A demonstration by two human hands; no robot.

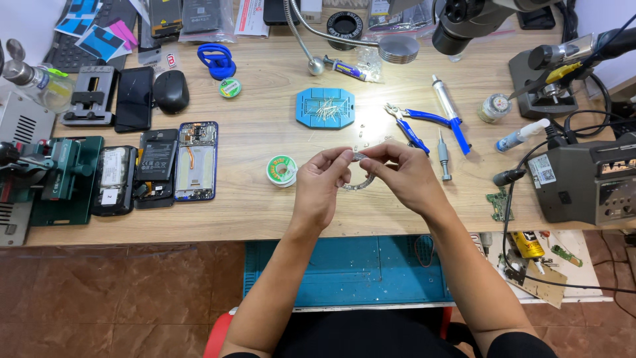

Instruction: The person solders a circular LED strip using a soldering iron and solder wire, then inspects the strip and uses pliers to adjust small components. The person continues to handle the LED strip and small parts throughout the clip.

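Above wooden bench (pixel 265 205), just right of solder spool (pixel 282 170): small clear roll, probably tape (pixel 360 183), pinched by left hand (pixel 320 187) and right hand (pixel 401 174), fingertips closed on strip end, held raised for peeling. Blue pliers (pixel 414 126) lie beyond.

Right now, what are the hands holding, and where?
Both hands, left and right, pinch a small silvery piece between fingertips; a clear ring hangs below.

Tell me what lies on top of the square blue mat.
A loose pile of thin metal pins rests on the blue mat, near its middle. Whatever lies beneath the pile is covered.
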